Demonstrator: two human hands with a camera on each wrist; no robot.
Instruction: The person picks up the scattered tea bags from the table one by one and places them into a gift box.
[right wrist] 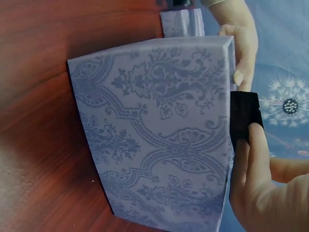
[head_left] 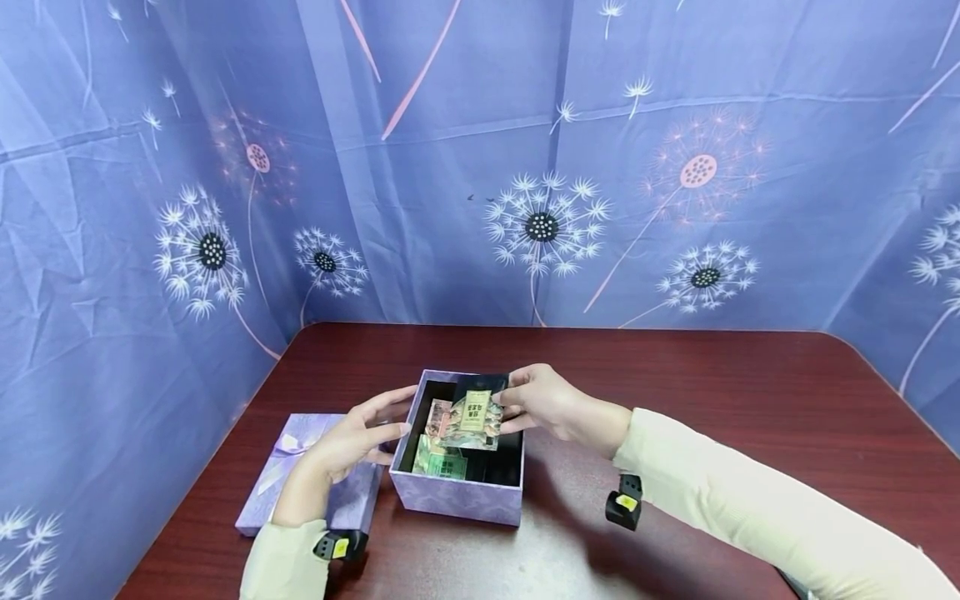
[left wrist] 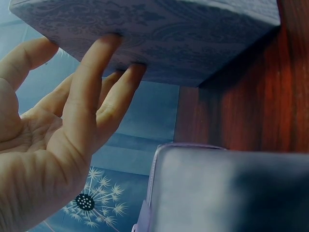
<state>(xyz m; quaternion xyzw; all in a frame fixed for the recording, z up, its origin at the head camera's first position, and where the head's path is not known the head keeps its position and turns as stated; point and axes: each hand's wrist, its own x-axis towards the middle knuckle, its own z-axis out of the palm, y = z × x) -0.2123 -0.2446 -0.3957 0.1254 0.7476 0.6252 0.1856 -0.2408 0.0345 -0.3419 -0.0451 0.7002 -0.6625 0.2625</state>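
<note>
A lavender patterned gift box point(head_left: 465, 498) stands uncovered on the table, black inside. My right hand point(head_left: 551, 404) pinches a small dark sachet point(head_left: 475, 412) with a yellow label, at the box opening near its right rim. In the right wrist view, the sachet's black back point(right wrist: 245, 113) shows beside the box wall. A green sachet point(head_left: 441, 462) and a pinkish sachet point(head_left: 437, 417) lie inside, partly covered by the held one. At the box's left side, my left hand point(head_left: 348, 442) touches the wall; the left wrist view shows its extended fingers point(left wrist: 99, 63) against the patterned side.
The lavender lid point(head_left: 348, 492) with a pale ribbon bow point(head_left: 292, 446) lies left of the box, under my left forearm. Dark red wood forms the table point(head_left: 675, 375). A blue dandelion-print curtain point(head_left: 450, 183) hangs behind and along the sides.
</note>
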